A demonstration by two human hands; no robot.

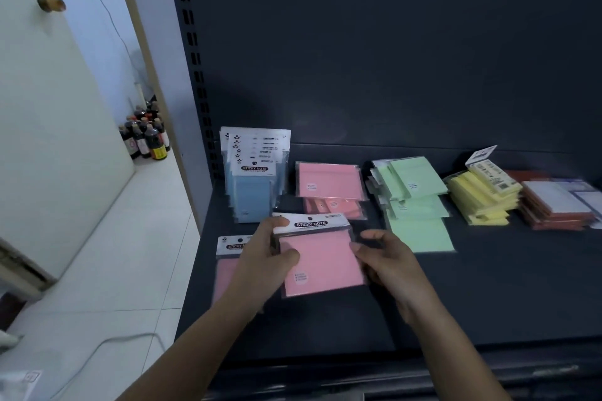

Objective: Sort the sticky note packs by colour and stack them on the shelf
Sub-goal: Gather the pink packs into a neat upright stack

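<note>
Fingers (277, 224) of left hand (260, 259) and right hand (391, 262) pinch opposite side edges of pink pack (325, 259), near shelf (505, 286) front. At 12 o'clock of it, pink stack (329, 184); at 2 o'clock, green stack (420, 205).

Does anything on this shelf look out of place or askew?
Yes. The green stack is fanned out toward the front, not squared, and a loose pink pack lies at the front left, apart from the pink stack.
</note>
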